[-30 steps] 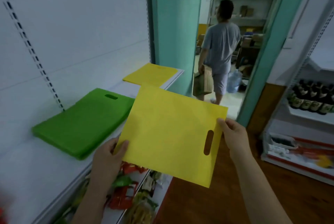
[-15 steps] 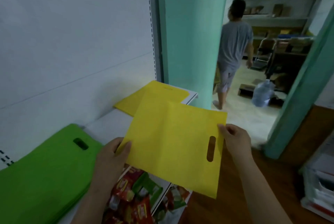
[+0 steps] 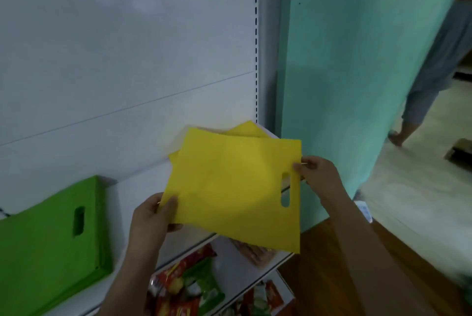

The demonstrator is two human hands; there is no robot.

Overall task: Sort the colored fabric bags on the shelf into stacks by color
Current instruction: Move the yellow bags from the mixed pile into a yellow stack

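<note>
Head view, lower centre: left hand [image 3: 150,216] pinches the yellow bag [image 3: 229,188] at its lower-left corner; right hand [image 3: 319,175] pinches the right edge beside the handle slot. Bag is held flat above the shelf [image 3: 132,188]. Green stack [image 3: 48,244] lies lower left. Yellow stack [image 3: 249,129] lies behind the bag, mostly hidden.

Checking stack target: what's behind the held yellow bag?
Behind the held yellow bag, yellow bags lie on the white shelf; only their far corner shows. Their number and alignment are covered.
</note>
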